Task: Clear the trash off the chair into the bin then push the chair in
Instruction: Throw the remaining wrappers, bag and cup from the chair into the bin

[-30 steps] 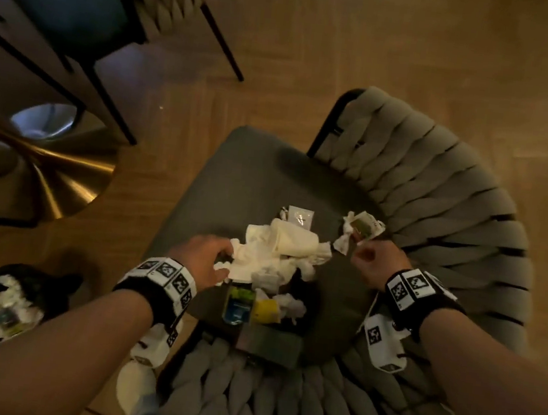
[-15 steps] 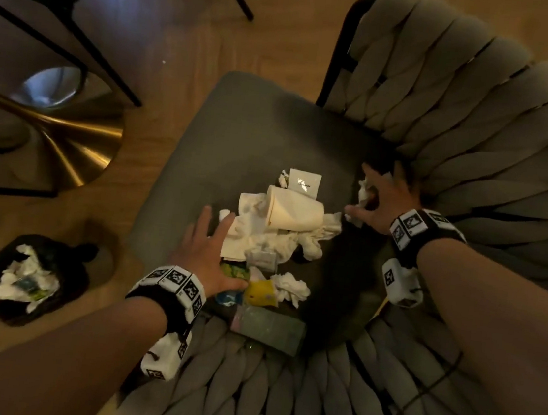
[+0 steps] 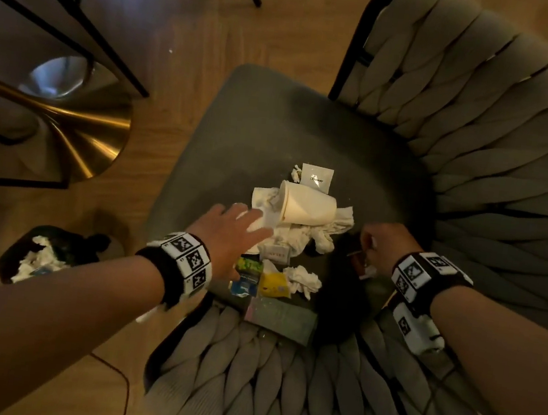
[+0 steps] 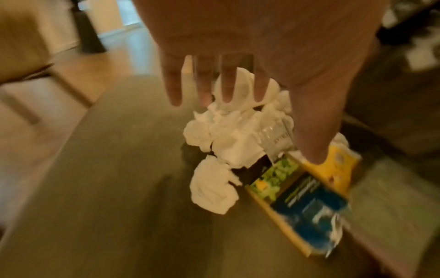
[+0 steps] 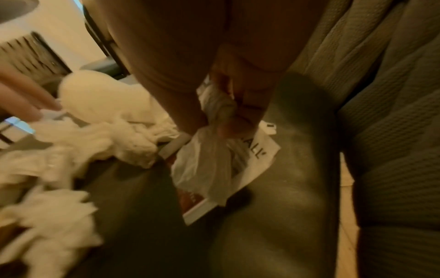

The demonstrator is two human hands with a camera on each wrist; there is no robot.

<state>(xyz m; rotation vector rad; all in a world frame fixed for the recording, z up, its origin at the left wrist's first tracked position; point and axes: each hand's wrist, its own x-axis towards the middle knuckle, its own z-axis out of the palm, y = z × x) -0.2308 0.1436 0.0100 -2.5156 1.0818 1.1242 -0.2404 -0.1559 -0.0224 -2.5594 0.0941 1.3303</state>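
- Wooden floor (image 3: pixel 303 42) lies under a grey chair (image 3: pixel 241 127) with a woven back; a gold pedestal base (image 3: pixel 95 137) stands off the seat's left edge.
- Trash sits heaped mid-seat: a tipped paper cup (image 3: pixel 309 206) on crumpled white tissues (image 3: pixel 297 234), a white sachet (image 3: pixel 317 176) behind them toward the seat's far edge.
- Nearer the back edge lie a green-and-blue packet (image 3: pixel 247 274), a yellow wrapper (image 3: pixel 273 285) and a flat grey box (image 3: pixel 281 317).
- Left hand (image 3: pixel 227 236) hovers over the heap's left side, fingers (image 4: pixel 202 82) straight and spread, grasping nothing.
- Right hand (image 3: pixel 382 244) is at the heap's right, near the seat's right edge, clenched around a crumpled clear wrapper (image 5: pixel 209 165) with a printed card (image 5: pixel 257 156) beneath.
- Black bin (image 3: pixel 81 245) stands on the floor left of the chair, already holding white tissues.
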